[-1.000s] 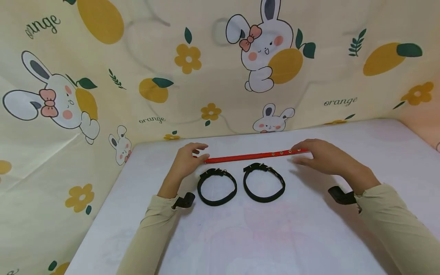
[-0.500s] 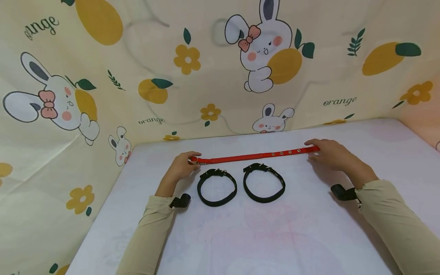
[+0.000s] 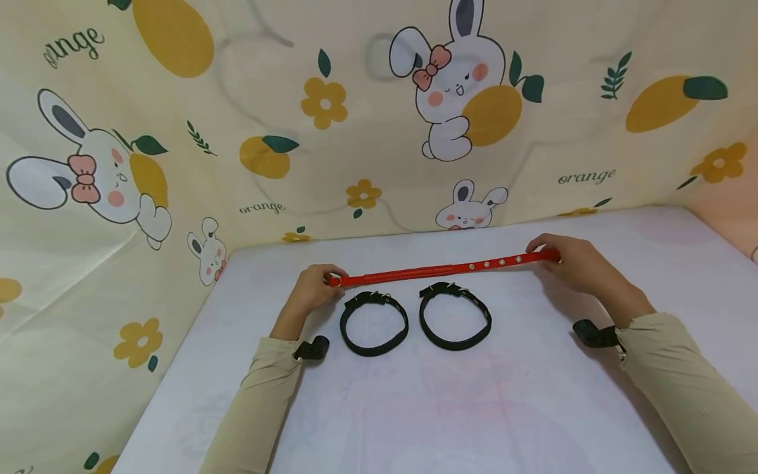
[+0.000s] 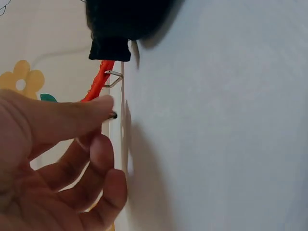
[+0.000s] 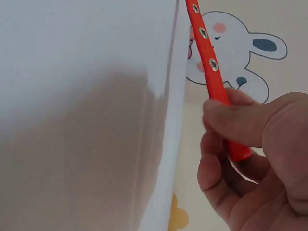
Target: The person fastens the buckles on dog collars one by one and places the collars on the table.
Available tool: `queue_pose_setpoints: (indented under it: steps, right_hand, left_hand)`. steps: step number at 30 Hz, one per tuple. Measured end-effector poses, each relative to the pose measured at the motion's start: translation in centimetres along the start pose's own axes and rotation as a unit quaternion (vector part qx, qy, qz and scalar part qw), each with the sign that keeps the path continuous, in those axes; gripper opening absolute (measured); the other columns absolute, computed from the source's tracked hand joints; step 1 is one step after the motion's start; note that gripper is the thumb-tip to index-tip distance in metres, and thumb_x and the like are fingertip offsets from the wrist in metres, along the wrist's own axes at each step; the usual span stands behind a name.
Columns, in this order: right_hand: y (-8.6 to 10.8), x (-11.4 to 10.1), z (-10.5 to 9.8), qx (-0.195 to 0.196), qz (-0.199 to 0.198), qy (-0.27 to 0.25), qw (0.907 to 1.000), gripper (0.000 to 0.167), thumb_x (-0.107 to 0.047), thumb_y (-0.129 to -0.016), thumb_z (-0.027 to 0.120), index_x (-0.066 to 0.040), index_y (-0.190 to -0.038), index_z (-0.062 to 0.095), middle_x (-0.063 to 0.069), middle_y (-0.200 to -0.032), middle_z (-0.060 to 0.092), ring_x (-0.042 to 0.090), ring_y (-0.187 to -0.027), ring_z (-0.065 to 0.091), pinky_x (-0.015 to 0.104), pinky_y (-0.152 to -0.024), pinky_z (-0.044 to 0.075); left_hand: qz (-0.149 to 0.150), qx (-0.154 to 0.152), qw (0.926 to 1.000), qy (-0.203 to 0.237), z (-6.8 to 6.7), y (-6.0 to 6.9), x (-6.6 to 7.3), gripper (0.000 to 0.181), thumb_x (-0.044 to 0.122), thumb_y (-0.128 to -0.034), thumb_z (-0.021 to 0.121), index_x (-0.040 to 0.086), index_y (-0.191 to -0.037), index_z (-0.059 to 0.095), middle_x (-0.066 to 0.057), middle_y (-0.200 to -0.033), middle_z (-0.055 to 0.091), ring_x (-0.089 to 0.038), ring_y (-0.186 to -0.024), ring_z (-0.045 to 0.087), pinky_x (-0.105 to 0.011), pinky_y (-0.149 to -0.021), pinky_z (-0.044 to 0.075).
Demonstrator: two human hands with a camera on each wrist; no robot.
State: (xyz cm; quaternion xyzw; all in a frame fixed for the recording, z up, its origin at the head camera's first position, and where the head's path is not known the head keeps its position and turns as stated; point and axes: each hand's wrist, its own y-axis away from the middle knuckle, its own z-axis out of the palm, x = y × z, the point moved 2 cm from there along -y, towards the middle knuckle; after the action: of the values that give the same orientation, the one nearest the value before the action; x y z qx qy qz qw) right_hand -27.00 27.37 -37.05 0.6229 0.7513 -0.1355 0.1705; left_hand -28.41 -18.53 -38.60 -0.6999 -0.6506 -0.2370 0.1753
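A red strap (image 3: 414, 272) with metal eyelets is stretched nearly straight between both hands, behind two black looped collars. My left hand (image 3: 314, 288) pinches its buckle end; in the left wrist view, thumb and fingers of that hand (image 4: 62, 154) close on the red strap (image 4: 102, 79) beside a metal ring. At the eyelet end, my right hand (image 3: 577, 264) grips the strap. The right wrist view shows this hand (image 5: 260, 144) with thumb and fingers round the red strap (image 5: 207, 53), its tip sticking out below the thumb.
Two round black collars, the left one (image 3: 374, 351) and the right one (image 3: 454, 344), lie buckled side by side on the white table (image 3: 426, 415). Behind the table hangs a cream cloth (image 3: 367, 145) printed with rabbits and oranges. A dark object (image 4: 125, 19) fills the top of the left wrist view.
Both hands have moved outward to the strap's ends and taken hold of them. The strap now looks tauter and turned to show its stitched face. The black collars have stayed in place.
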Motion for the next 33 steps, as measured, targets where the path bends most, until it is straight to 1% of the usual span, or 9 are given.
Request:
queue_pose_setpoints:
  steps: [5, 9, 14, 18, 21, 25, 28, 31, 33]
  right_hand:
    - [0.0, 0.0, -0.1, 0.025, -0.013, -0.013, 0.9995, 0.035, -0.012, -0.095, 0.066, -0.014, -0.128, 0.058, 0.021, -0.101, 0.063, 0.034, -0.091, 0.052, 0.042, -0.072, 0.046]
    - [-0.2, -0.3, -0.3, 0.043, -0.025, -0.033, 0.9982, 0.034, -0.016, -0.095, 0.067, -0.013, -0.128, 0.057, 0.015, -0.093, 0.063, 0.027, -0.082, 0.052, 0.032, -0.064, 0.042]
    - [-0.2, -0.5, -0.6, 0.075, -0.043, -0.062, 0.9943, 0.033, -0.019, -0.092, 0.072, -0.010, -0.122, 0.061, 0.019, -0.106, 0.069, 0.030, -0.090, 0.062, 0.030, -0.071, 0.047]
    - [0.0, -0.7, -1.0, 0.100, -0.049, -0.091, 0.9895, 0.034, -0.021, -0.090, 0.075, -0.009, -0.119, 0.062, 0.018, -0.105, 0.070, 0.030, -0.090, 0.067, 0.023, -0.070, 0.048]
    - [0.1, -0.9, -1.1, 0.102, -0.042, -0.111, 0.9877, 0.035, -0.022, -0.089, 0.076, -0.009, -0.119, 0.063, 0.017, -0.105, 0.070, 0.027, -0.089, 0.066, 0.019, -0.066, 0.048]
    - [0.2, -1.0, -1.2, 0.088, -0.030, -0.127, 0.9875, 0.037, -0.028, -0.091, 0.073, -0.010, -0.122, 0.062, 0.016, -0.104, 0.071, 0.023, -0.089, 0.064, 0.022, -0.067, 0.049]
    - [0.2, -0.9, -1.3, 0.080, -0.026, -0.141, 0.9864, 0.039, -0.034, -0.094, 0.069, -0.012, -0.125, 0.061, 0.017, -0.103, 0.072, 0.022, -0.087, 0.065, 0.024, -0.070, 0.049]
    - [0.1, -1.2, -1.5, 0.080, -0.024, -0.154, 0.9845, 0.041, -0.037, -0.097, 0.064, -0.011, -0.128, 0.060, 0.016, -0.106, 0.071, 0.018, -0.086, 0.066, 0.023, -0.072, 0.048]
    - [0.2, -1.5, -1.7, 0.091, -0.021, -0.161, 0.9825, 0.040, -0.038, -0.097, 0.063, -0.012, -0.128, 0.061, 0.011, -0.105, 0.071, 0.010, -0.084, 0.065, 0.021, -0.072, 0.048]
  left_hand:
    - [0.003, 0.022, 0.9998, 0.002, -0.2, 0.0, -0.2, 0.027, 0.017, -0.0894, 0.075, 0.011, -0.115, 0.073, -0.015, -0.106, 0.068, -0.026, -0.094, 0.058, -0.029, -0.073, 0.046]
    - [0.021, 0.039, 0.9989, 0.014, -0.7, 0.0, -0.3, 0.028, 0.019, -0.0895, 0.075, 0.011, -0.116, 0.073, -0.014, -0.107, 0.071, -0.026, -0.096, 0.060, -0.032, -0.079, 0.048]
    - [0.045, 0.054, 0.9961, 0.054, -1.3, 0.2, -0.3, 0.030, 0.020, -0.0880, 0.076, 0.011, -0.116, 0.074, -0.014, -0.101, 0.075, -0.024, -0.090, 0.065, -0.029, -0.073, 0.047]
    - [0.030, 0.043, 0.9946, 0.090, -1.5, 0.3, -0.4, 0.032, 0.019, -0.0877, 0.077, 0.012, -0.119, 0.073, -0.014, -0.096, 0.077, -0.023, -0.085, 0.069, -0.026, -0.065, 0.043]
    - [0.026, 0.038, 0.9930, 0.109, -1.6, 0.3, -0.4, 0.033, 0.018, -0.0878, 0.076, 0.013, -0.120, 0.072, -0.013, -0.094, 0.078, -0.024, -0.084, 0.070, -0.026, -0.063, 0.043]
    - [0.039, 0.037, 0.9907, 0.125, -1.8, 0.3, -0.4, 0.034, 0.014, -0.0877, 0.076, 0.011, -0.121, 0.072, -0.014, -0.092, 0.078, -0.025, -0.083, 0.069, -0.027, -0.064, 0.045]
    - [0.053, 0.035, 0.9843, 0.165, -1.9, 0.4, -0.4, 0.034, 0.011, -0.0874, 0.075, 0.006, -0.121, 0.071, -0.018, -0.094, 0.077, -0.029, -0.084, 0.072, -0.030, -0.068, 0.052]
    - [0.073, 0.039, 0.9726, 0.217, -2.1, 0.5, -0.3, 0.033, 0.012, -0.0875, 0.076, 0.003, -0.119, 0.071, -0.023, -0.097, 0.075, -0.032, -0.084, 0.075, -0.033, -0.073, 0.059]
    - [0.091, 0.047, 0.9642, 0.245, -2.3, 0.5, -0.2, 0.032, 0.014, -0.0880, 0.076, 0.003, -0.118, 0.071, -0.027, -0.099, 0.073, -0.033, -0.084, 0.076, -0.034, -0.071, 0.061]
